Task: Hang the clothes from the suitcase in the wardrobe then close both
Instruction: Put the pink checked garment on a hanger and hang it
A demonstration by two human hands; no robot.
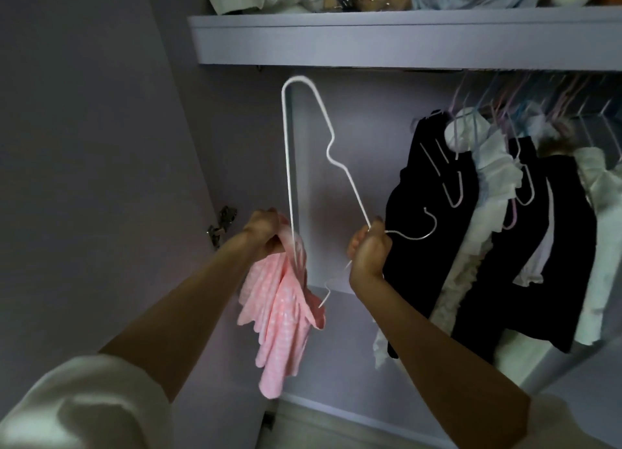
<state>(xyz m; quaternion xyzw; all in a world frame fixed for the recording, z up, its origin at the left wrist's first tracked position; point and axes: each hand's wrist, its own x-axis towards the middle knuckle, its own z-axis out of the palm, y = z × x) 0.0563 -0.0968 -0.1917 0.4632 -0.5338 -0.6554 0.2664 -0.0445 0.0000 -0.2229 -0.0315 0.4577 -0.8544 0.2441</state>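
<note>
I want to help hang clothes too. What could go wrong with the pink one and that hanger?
The pink garment is only bunched in the left hand and barely threaded on the white hanger, so it might slide off. The right hand grips near the hook, which points at the hanging black garment and could snag it.

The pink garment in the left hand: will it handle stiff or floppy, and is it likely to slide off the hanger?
Probably floppy: the pink garment hangs in loose folds below the left hand. It looks thin, so likely light. It may slip, since the white hanger is thin smooth wire, held tilted by the right hand.
</note>
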